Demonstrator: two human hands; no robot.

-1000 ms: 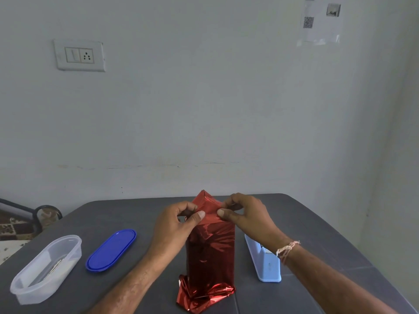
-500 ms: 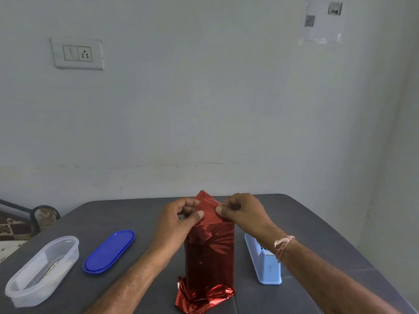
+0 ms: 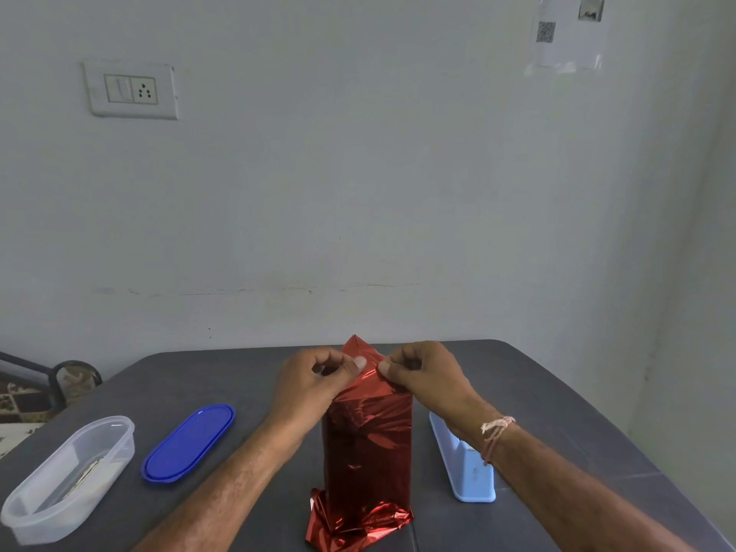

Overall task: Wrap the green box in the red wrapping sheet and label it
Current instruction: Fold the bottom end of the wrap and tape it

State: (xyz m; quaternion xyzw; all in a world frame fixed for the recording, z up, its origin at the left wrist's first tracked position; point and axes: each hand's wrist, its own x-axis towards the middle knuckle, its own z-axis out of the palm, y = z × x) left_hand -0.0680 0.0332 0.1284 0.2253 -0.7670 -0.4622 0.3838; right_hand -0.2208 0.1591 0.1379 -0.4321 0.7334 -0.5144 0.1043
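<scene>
The red sheet [image 3: 368, 440] stands tall on the counter [image 3: 537, 392]. The left hand [image 3: 314, 382] and right hand [image 3: 426, 376] pinch its pointy top, one on each side.

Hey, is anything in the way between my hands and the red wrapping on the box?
Nothing visible. The left hand and right hand both pinch the red wrapping sheet at its top fold.

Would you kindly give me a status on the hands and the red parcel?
Left hand and right hand pinching red wrapping sheet at top fold. It stands upright on table, no label seen. Nothing blocking.
</scene>
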